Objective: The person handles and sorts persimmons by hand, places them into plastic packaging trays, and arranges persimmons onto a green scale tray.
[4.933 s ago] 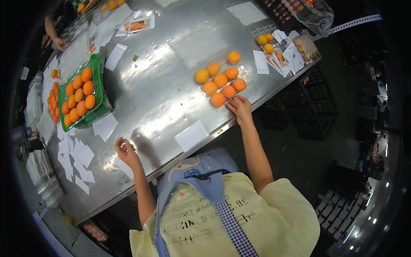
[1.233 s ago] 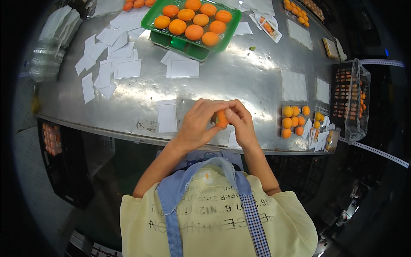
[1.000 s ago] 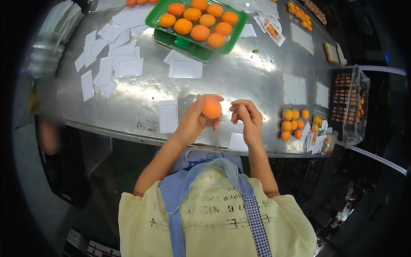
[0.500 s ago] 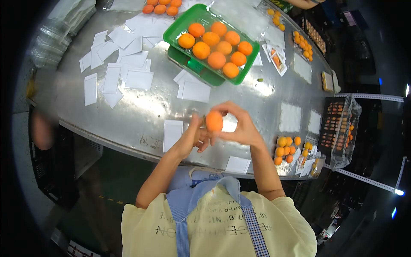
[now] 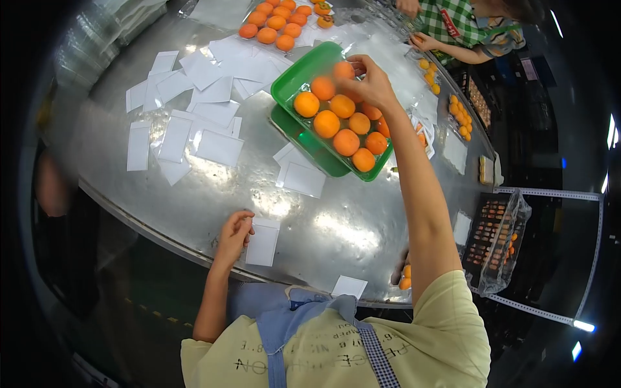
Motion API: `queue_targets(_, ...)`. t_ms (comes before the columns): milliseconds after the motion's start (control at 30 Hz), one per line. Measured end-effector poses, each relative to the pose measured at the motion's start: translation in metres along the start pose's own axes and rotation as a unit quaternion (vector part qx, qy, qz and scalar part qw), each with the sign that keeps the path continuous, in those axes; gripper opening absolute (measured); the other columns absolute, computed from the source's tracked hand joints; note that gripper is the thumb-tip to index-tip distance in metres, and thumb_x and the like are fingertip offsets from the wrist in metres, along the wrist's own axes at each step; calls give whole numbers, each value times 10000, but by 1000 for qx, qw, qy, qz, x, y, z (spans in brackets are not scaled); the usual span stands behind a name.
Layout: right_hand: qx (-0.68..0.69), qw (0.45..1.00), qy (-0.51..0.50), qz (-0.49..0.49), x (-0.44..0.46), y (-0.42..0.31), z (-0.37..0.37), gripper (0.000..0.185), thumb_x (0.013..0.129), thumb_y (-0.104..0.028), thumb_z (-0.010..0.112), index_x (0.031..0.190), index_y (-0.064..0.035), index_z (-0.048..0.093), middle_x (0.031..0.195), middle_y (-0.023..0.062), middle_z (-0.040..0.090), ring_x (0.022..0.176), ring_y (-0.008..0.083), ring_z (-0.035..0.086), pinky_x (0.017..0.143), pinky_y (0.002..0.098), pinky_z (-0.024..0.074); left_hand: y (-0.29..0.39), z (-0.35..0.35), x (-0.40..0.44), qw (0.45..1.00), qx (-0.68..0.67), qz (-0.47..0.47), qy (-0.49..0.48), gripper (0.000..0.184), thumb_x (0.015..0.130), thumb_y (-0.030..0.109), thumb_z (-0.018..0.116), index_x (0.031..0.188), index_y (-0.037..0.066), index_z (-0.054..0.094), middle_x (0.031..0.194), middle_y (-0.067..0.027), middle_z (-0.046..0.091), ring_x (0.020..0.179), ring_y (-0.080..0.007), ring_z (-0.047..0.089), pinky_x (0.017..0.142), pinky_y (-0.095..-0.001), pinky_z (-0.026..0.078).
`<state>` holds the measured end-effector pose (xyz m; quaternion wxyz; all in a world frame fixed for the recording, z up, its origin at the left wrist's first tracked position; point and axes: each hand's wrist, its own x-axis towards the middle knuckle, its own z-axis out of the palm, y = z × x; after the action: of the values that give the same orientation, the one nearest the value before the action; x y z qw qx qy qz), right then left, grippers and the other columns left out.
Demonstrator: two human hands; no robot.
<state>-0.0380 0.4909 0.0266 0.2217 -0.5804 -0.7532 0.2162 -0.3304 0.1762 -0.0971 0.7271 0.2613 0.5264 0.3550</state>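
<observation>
My right hand reaches over the far part of a green tray, its fingers closed around a round orange fruit that looks like a persimmon. Several more such fruits lie in the tray, some partly hidden by my hand and forearm. Beneath the tray is a green base, partly covered. Close to the table's near edge, my left hand is loosely curled with nothing visible in it. It is beside a white card, and whether it touches the card I cannot tell.
White cards lie scattered at the left of the metal table. More orange fruits stand at the back. A co-worker in a green checked apron works at the far right. Stacked clear packaging is at the far left.
The fruit seen between my hands near the table's front is no longer there. My right hand has moved forward to the tray; my left has drawn back left. The view has shifted.
</observation>
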Motion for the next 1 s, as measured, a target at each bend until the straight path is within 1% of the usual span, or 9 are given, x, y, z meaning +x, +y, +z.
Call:
queue_targets(100, -65, 997, -43, -19, 14, 9, 7, 568, 665, -299, 761, 1127, -21, 584, 1009, 129, 654, 896, 226, 630, 800, 335, 513, -8, -2, 2, 1000, 21, -11, 8, 213, 944, 192, 520, 1109, 66, 567, 746, -1, 541, 590, -47, 446, 521, -193, 365)
queue_targets(233, -63, 995, -79, -10, 24, 14, 6, 535, 666, -297, 763, 1107, -35, 611, 980, 125, 664, 896, 231, 637, 794, 337, 513, -14, 1, 6, 1000, 17, -1, -8, 207, 937, 174, 522, 1106, 61, 561, 746, -4, 548, 579, -51, 464, 519, -197, 370)
queue_targets(333, -86, 991, -98, 3, 27, 11, 5, 473, 707, -254, 755, 1111, -49, 620, 1003, 60, 649, 824, 152, 576, 762, 291, 492, -13, 4, 8, 1000, 8, 2, -8, 205, 934, 165, 525, 1102, 52, 556, 737, -8, 547, 563, -53, 471, 510, -199, 372)
queue_targets(433, -63, 990, -124, 11, 25, 7, 2, 479, 725, -273, 747, 1136, -58, 624, 1026, 85, 651, 859, 158, 596, 772, 292, 495, -19, 4, 12, 1000, 8, 14, -8, 202, 933, 157, 526, 1096, 42, 552, 726, -13, 547, 541, -57, 478, 486, -203, 374)
queue_targets(533, -81, 989, -116, 47, 17, -4, -8, 485, 755, -293, 730, 1162, -57, 615, 1022, 111, 652, 907, 173, 609, 789, 297, 494, -25, 2, 14, 1000, 12, 16, 0, 196, 935, 144, 519, 1092, 30, 549, 707, -23, 546, 509, -66, 485, 451, -211, 380)
queue_targets(633, 9, 998, -67, 0, -1, -6, -27, 424, 818, -240, 683, 1174, -27, 602, 1115, 108, 635, 1003, 182, 604, 849, 296, 475, -32, -2, 12, 1000, -5, 22, 12, 191, 939, 131, 508, 1088, 17, 545, 685, -36, 547, 485, -77, 492, 424, -218, 390)
queue_targets(667, 29, 998, -38, -32, -9, -4, -29, 406, 802, -238, 694, 1146, -34, 623, 1009, 112, 671, 907, 172, 635, 763, 287, 504, -31, -4, 17, 999, -5, 38, 7, 189, 941, 127, 504, 1085, 11, 544, 677, -42, 548, 481, -80, 496, 418, -220, 395)
queue_targets(800, 69, 996, -31, 47, -42, 3, -51, 381, 835, -213, 674, 1148, -4, 614, 1098, 91, 639, 973, 161, 606, 846, 267, 460, -24, -2, 15, 999, 24, 36, 3, 207, 944, 147, 499, 1093, 12, 543, 682, -42, 551, 488, -88, 509, 413, -213, 398)
queue_targets(1000, 105, 988, 6, 114, -70, 34, -77, 380, 840, -230, 680, 1147, -16, 618, 1061, 71, 636, 949, 146, 594, 819, 264, 460, -23, -5, 14, 999, 19, 43, 0, 209, 939, 131, 493, 1079, -16, 540, 690, -64, 578, 492, -100, 544, 412, -231, 417)
